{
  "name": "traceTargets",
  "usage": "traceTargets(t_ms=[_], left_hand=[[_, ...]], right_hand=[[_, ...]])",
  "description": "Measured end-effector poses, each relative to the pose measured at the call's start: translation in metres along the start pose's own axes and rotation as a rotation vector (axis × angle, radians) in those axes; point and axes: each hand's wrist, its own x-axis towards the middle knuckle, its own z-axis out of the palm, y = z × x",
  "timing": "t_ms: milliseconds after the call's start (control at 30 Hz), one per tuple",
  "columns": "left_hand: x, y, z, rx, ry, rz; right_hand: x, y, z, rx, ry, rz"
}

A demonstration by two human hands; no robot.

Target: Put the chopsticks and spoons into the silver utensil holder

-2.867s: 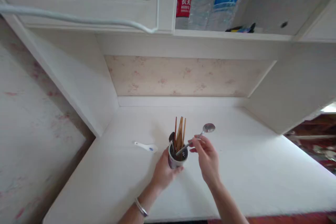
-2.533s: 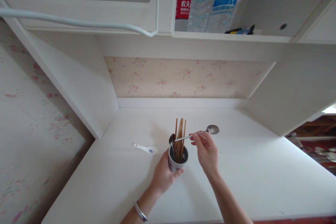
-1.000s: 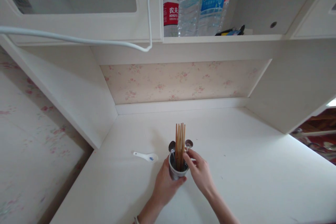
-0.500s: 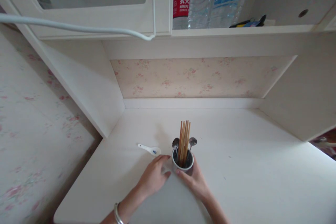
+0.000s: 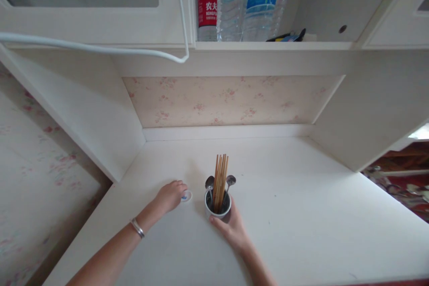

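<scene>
A small cup (image 5: 217, 209) stands on the white desk (image 5: 301, 214). Several wooden chopsticks (image 5: 220, 179) and two metal spoons (image 5: 230, 181) stick up out of it. My right hand (image 5: 231, 228) wraps round the cup's near side. My left hand (image 5: 170, 195) lies over a white ceramic spoon (image 5: 186, 196) to the left of the cup; only the spoon's bowl with a blue mark shows past my curled fingers, and the handle is hidden under them. A metal bracelet (image 5: 137, 228) sits on my left wrist.
A shelf above holds several plastic water bottles (image 5: 231, 2) and small dark items (image 5: 288, 35). A white cable (image 5: 100, 48) hangs across the cabinet front. White side panels (image 5: 90, 111) wall in the desk left and right; floral wallpaper lines the back.
My right hand put the metal spoon into the cup, then took hold of the cup. My left hand let go of the cup and moved left onto the ceramic spoon.
</scene>
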Motion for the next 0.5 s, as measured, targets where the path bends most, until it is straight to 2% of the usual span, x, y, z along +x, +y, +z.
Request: traceTargets(t_ms=[100,233,367,500], left_hand=[[-0.002,0.003,-0.013,0.007,0.025,-0.037],[-0.007,0.014,-0.052,-0.052,0.212,-0.202],[-0.016,0.039,-0.089,-0.336,0.456,-0.27],[-0.023,0.069,-0.104,-0.576,0.613,-0.269]], right_hand=[[0.0,0.001,-0.001,-0.009,-0.016,-0.002],[0.0,0.001,-0.001,0.0,-0.019,-0.008],[0.0,0.002,-0.001,-0.005,-0.018,-0.007],[-0.001,0.001,0.0,-0.024,-0.008,-0.021]])
